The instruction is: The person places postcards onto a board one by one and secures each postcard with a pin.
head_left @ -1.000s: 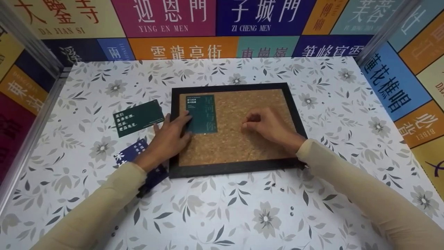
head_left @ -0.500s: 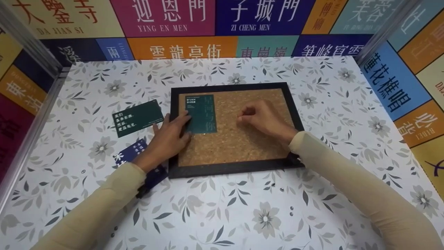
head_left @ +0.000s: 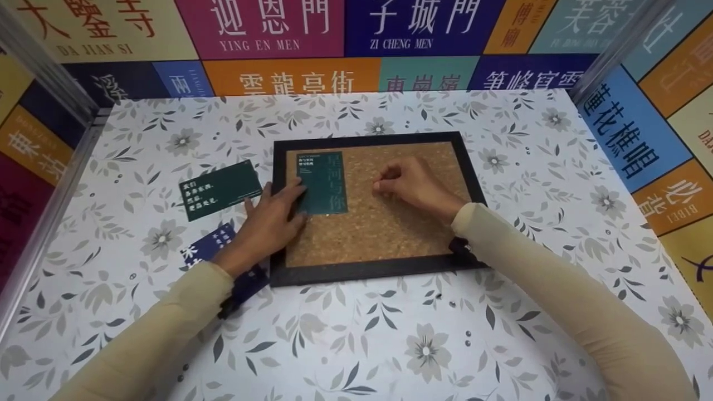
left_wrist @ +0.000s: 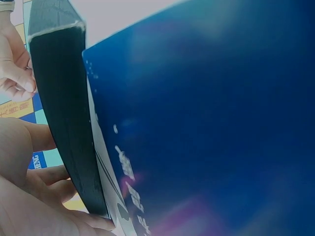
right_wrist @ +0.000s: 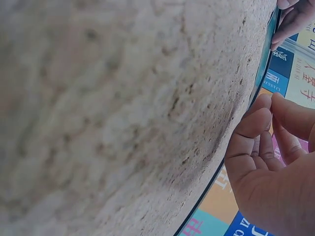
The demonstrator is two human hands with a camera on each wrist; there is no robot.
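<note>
The right hand (head_left: pixel 413 185) hovers, curled inward, above the framed corkboard (head_left: pixel 367 239).

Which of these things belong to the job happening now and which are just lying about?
Seemingly part of the job:
framed corkboard
green card on it, touched by left hand
right hand, over the board

Lying about, perhaps for later:
loose green card on the table
blue card, also there
</note>
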